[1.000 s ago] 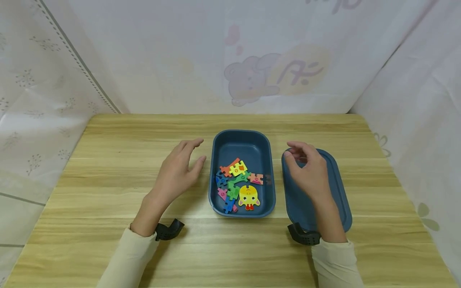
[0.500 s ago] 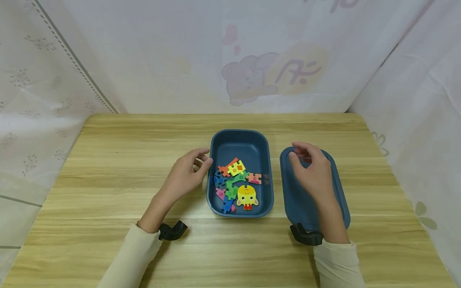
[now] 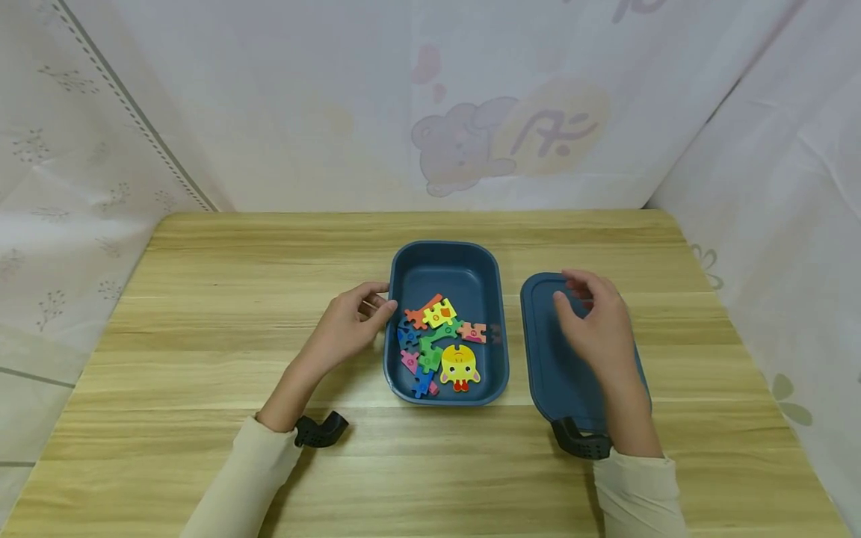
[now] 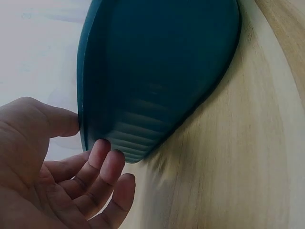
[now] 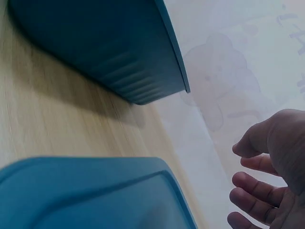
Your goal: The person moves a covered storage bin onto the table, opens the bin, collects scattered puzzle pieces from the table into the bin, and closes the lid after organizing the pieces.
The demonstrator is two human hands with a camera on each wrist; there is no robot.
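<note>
A dark blue rectangular box (image 3: 445, 258) stands on the wooden table with several colourful puzzle pieces (image 3: 439, 314) in it. Among them is a yellow animal-head piece (image 3: 460, 368). My left hand (image 3: 351, 321) is at the box's left side. In the left wrist view its thumb tip touches the rim of the box, and its loosely bent fingers lie beside the outer wall. To the right of the box, the matching lid (image 3: 551, 359) lies flat. My right hand (image 3: 599, 321) hovers over the lid, fingers loosely bent, with nothing in it.
The wooden table (image 3: 269, 254) extends round the box on all sides. A patterned white cloth (image 3: 303, 112) hangs behind it and along both sides. Each wrist carries a black camera mount (image 3: 321, 430).
My left hand has moved right, from apart from the box to its left rim. My right hand has shifted a little to the right above the lid. The puzzle pieces look unmoved.
</note>
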